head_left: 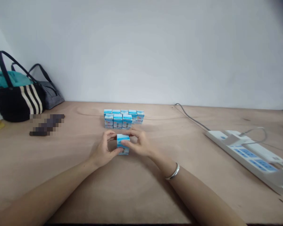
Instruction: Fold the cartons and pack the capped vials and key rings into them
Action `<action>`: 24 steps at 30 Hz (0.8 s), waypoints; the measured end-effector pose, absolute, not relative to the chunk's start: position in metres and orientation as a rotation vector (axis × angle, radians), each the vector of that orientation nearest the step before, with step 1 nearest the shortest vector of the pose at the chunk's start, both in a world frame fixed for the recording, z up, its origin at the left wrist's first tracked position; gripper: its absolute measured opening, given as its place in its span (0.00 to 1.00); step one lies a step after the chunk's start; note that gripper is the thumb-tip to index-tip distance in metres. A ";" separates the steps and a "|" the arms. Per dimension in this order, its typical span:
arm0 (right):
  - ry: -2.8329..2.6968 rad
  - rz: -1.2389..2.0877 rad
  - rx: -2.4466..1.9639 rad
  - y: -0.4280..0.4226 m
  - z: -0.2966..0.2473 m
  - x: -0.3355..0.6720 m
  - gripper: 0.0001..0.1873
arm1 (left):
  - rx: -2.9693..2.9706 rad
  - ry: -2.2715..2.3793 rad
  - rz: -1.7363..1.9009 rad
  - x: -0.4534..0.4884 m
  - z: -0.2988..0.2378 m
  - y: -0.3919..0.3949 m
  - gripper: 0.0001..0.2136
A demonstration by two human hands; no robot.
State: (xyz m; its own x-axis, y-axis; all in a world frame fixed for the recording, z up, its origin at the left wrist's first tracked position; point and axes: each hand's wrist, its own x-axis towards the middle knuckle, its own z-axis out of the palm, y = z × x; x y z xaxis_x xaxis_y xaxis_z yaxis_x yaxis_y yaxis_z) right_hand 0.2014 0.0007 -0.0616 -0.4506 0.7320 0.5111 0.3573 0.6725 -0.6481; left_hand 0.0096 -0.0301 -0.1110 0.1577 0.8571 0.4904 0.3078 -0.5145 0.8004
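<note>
My left hand (105, 149) and my right hand (138, 143) meet at the middle of the wooden table, both gripping one small blue-and-white carton (123, 145) from its two sides. The carton stands upright, partly hidden by my fingers. Just beyond it, a group of similar cartons (124, 120) stands in rows, with several in each row, not touching my hands. A silver bangle (173, 171) circles my right wrist.
A white power strip (245, 155) with blue panels lies along the right side, its grey cable (191, 117) running to the back edge. Black striped bags (19, 100) sit at the far left against the white wall, beside a pixelated dark object (47, 125).
</note>
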 end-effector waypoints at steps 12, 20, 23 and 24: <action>-1.799 0.366 -0.757 -0.003 -0.054 0.202 0.08 | 2.099 1.076 1.200 0.001 -0.104 -0.033 0.31; -2.384 0.014 -0.654 -0.017 -0.036 0.211 0.11 | 2.038 1.125 1.192 0.002 -0.100 -0.032 0.35; -2.379 -0.037 -0.729 -0.011 -0.036 0.218 0.10 | 2.050 1.143 1.205 0.000 -0.096 -0.032 0.35; -2.378 -0.033 -0.738 -0.009 -0.036 0.221 0.10 | 2.059 1.156 1.213 -0.001 -0.095 -0.032 0.35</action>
